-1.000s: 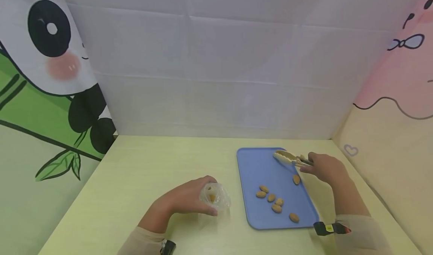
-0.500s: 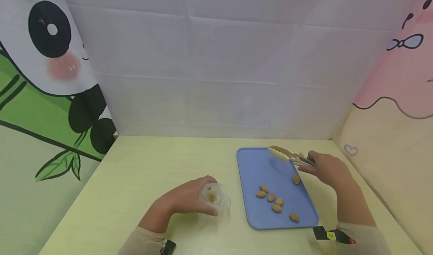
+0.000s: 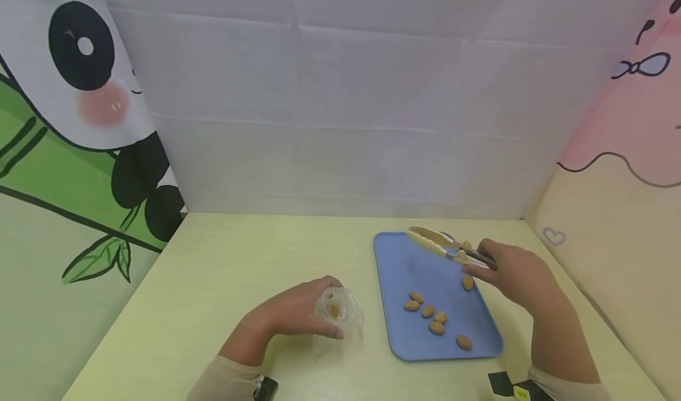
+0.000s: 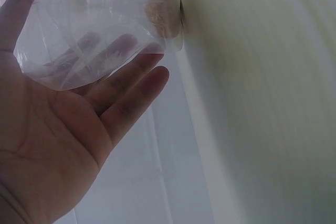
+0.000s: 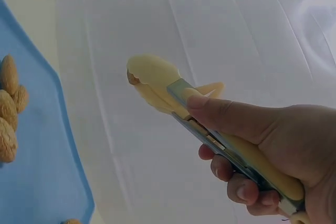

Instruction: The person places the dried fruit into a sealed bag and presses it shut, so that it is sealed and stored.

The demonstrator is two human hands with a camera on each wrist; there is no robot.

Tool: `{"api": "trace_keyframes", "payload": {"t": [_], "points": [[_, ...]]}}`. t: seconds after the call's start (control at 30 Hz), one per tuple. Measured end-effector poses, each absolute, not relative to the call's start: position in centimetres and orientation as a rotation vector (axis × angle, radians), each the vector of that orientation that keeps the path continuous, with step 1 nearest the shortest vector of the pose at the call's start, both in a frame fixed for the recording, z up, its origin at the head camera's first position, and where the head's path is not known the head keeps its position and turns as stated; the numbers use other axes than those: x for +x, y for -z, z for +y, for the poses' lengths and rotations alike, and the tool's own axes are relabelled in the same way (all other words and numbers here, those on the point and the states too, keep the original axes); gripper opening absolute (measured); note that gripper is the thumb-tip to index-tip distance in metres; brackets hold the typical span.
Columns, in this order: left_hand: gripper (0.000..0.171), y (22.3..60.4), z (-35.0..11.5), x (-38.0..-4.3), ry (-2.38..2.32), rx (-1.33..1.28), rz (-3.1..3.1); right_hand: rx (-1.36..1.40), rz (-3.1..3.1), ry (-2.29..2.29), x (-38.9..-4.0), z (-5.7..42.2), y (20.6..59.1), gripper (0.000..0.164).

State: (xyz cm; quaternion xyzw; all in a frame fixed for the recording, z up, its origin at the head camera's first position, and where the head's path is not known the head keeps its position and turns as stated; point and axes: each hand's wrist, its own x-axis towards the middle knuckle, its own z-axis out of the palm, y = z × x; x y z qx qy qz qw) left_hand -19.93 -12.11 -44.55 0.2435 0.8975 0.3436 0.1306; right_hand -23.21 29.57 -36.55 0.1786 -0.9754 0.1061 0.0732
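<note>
My left hand (image 3: 298, 309) holds a clear, crinkled plastic bag (image 3: 348, 312) upright on the table, thumb on one side and fingers on the other. A brown nut that looks like an almond (image 4: 163, 14) lies at the bag's bottom. My right hand (image 3: 518, 271) grips metal tongs (image 3: 428, 239) with cream-coloured tips, raised over the back of the blue tray (image 3: 404, 353). In the right wrist view the tong tips are closed together, with a bit of brown almond (image 5: 132, 78) showing between them. Several almonds (image 3: 436, 328) lie on the tray, mostly towards its front.
The pale yellow table (image 3: 239, 247) runs back to a white cloth wall (image 3: 340, 123). Printed side panels stand left and right, with a panda (image 3: 82, 46) and a pink figure (image 3: 633, 105). One lone almond (image 3: 467, 283) lies by the tray's right edge.
My right hand has turned and lifted the tongs, so their tips have swung left and up over the back of the tray. The left hand and the bag have stayed in place.
</note>
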Motion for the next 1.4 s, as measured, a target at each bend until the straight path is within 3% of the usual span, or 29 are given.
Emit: {"api": "trace_keyframes", "payload": {"t": [0.9,1.1,1.4], "points": [[0.076,44.7,-12.1,-20.0,-0.992,0.702,2.612,0.755,-2.748,-0.355,-16.6,24.3,35.1,0.034],[0.074,45.1,-12.3,-20.3,-1.005,0.711,2.602,0.835,-2.702,-0.388,-16.0,23.1,35.3,0.033],[0.086,45.7,-12.5,-20.7,-0.975,0.688,2.607,0.969,-2.655,-0.418,-16.0,21.7,36.0,0.028]]}}
